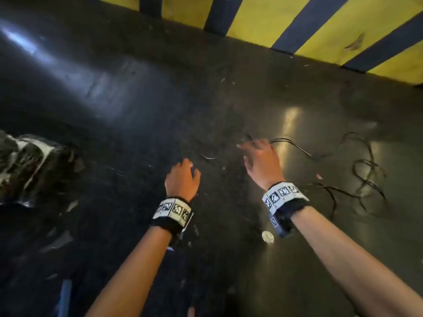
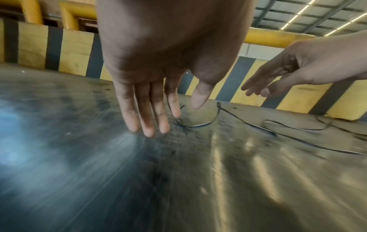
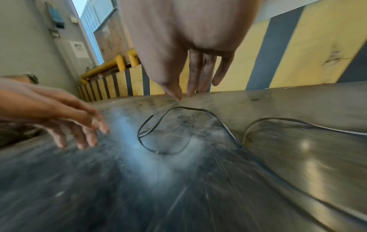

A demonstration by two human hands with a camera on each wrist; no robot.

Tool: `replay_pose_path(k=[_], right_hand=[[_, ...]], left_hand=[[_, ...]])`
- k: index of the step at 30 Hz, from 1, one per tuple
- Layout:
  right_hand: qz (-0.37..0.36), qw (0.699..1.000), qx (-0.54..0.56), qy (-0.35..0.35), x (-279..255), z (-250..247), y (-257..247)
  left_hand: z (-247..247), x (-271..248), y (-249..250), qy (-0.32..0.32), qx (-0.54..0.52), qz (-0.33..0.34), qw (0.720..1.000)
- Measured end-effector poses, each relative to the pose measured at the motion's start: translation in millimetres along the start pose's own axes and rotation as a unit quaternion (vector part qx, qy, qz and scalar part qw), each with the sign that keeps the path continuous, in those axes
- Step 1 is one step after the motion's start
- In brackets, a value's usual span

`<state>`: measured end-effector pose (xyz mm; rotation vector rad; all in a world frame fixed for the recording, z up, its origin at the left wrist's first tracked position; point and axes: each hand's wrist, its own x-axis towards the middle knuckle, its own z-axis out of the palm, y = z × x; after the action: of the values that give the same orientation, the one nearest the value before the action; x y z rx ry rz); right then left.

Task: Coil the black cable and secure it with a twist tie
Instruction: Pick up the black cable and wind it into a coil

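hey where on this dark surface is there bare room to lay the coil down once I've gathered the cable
Bare stretch: between the left hand and the wrapped bundle at the left edge, running back to the yellow striped barrier. Crowded: right of the right hand, where the black cable sprawls in loose loops, with another loop between the hands.

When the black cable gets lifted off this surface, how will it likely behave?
Probably floppy: the black cable lies in loose, irregular loops. Likely light, since it is thin. It may spring back open, judging by the curl near the right hand; both hands look open.
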<state>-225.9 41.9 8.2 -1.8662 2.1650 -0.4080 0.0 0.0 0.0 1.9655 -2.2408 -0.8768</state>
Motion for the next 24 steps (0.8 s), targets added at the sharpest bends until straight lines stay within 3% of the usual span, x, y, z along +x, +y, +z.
replay_pose_path(k=[3,7,11,17,24], right_hand=[[-0.079,0.995,-0.044,-0.031,47,20,-5],[-0.183,0.972,-0.114,-0.089,68,49,-8],[-0.213,0.971,-0.098,-0.039,73,64,5],[-0.210,0.974,-0.027,0.080,51,107,36],[-0.221,0.971,-0.003,0.088,61,113,46]], left_hand=[[4,53,5,0.041,0.044,0.074,0.995],[12,93,3,0.009,0.167,0.231,0.958],[19,110,-23,0.034,0.177,0.337,0.924],[44,110,-46,0.155,0.121,0.366,0.910],[47,114,-31,0.152,0.116,0.341,0.920]])
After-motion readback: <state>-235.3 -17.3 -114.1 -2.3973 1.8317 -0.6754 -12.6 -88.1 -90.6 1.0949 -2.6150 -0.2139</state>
